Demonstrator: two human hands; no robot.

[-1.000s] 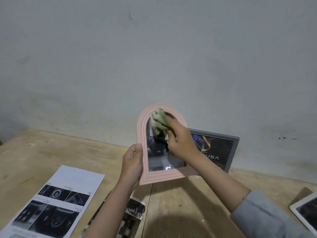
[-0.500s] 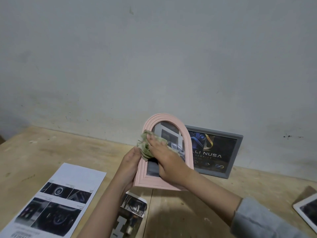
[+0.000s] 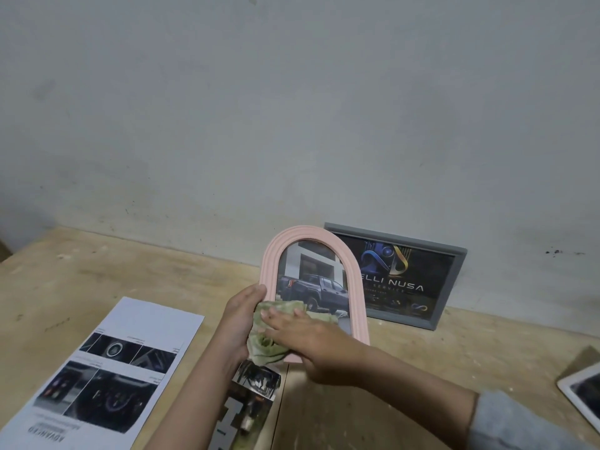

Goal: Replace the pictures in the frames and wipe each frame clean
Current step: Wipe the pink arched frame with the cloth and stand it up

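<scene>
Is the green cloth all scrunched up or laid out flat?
Scrunched up. The cloth sits in a bunched, wrinkly wad under the right hand, which presses it on the pink frame.

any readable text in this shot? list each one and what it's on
"ELLI NUSA": picture in the grey frame; first letters hidden behind the pink frame.
"SERVICE": small line beneath it, same picture.
"ADVANCED": printed sheet, bottom edge, upside down, partly blurred.
Captions on the sheet's photos: too small to read.
Fine print low in the grey frame: blurred.
</scene>
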